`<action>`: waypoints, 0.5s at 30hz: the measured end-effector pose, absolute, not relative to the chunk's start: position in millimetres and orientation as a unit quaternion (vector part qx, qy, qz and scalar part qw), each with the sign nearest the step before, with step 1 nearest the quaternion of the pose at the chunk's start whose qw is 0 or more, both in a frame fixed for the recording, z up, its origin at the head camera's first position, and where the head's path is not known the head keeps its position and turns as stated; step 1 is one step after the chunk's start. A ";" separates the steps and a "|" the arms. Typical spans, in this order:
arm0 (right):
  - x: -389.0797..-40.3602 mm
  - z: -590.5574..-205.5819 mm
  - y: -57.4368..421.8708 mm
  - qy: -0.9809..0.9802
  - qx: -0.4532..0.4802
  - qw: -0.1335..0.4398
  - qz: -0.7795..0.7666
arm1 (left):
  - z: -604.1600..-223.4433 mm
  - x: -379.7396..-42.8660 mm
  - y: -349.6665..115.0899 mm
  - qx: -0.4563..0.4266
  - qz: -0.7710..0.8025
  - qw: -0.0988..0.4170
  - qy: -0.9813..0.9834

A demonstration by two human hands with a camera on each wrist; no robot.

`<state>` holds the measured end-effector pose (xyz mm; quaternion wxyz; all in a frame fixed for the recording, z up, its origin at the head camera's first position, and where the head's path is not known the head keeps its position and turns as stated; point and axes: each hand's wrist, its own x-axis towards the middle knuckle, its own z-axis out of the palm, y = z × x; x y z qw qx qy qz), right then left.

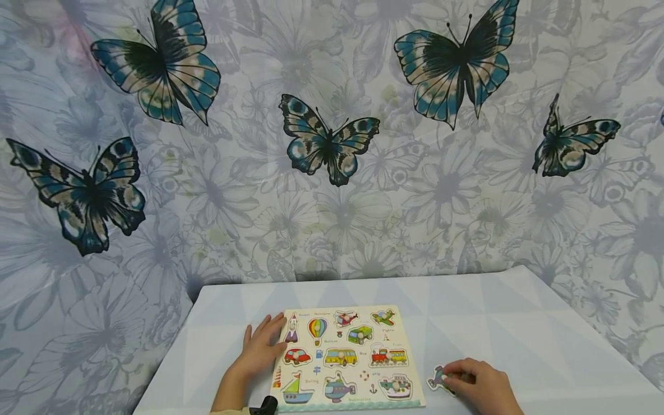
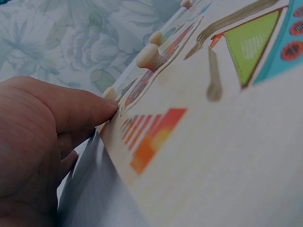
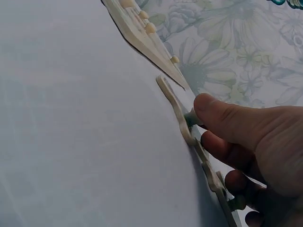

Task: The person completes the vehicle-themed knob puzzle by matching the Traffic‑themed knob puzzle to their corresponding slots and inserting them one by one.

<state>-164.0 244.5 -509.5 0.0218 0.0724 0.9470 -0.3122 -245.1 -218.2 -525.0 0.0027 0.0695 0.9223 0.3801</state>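
Note:
A wooden knob puzzle board [image 1: 339, 347] with pictures of vehicles lies on the table. My left hand [image 1: 261, 350] rests at its left edge, fingers extended toward the rocket piece [image 1: 292, 331]; in the left wrist view a fingertip touches the edge beside a knob. To the right of the board, my right hand [image 1: 479, 380] pinches a small grey-purple puzzle piece [image 1: 437, 377] by its knob [image 3: 191, 118], between thumb and finger. This piece lies low over the table, partly covered by the fingers. A second knob [image 3: 236, 202] shows under the curled fingers.
The pale table [image 1: 238, 305] carries the board near its front edge. Behind it hangs a floral cloth with printed butterflies [image 1: 329, 138]. A black object [image 1: 264, 406] shows at the left wrist, by the board's lower left corner.

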 end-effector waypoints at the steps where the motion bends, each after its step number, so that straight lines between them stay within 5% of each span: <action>1: -164.3 -510.5 244.0 0.951 0.073 0.020 -0.301 | -525.5 -245.2 -217.9 0.070 0.379 0.002 0.923; 15: -164.6 -512.5 238.5 0.959 0.075 -0.007 -0.275 | -529.1 -247.0 -217.9 0.070 0.379 -0.006 0.923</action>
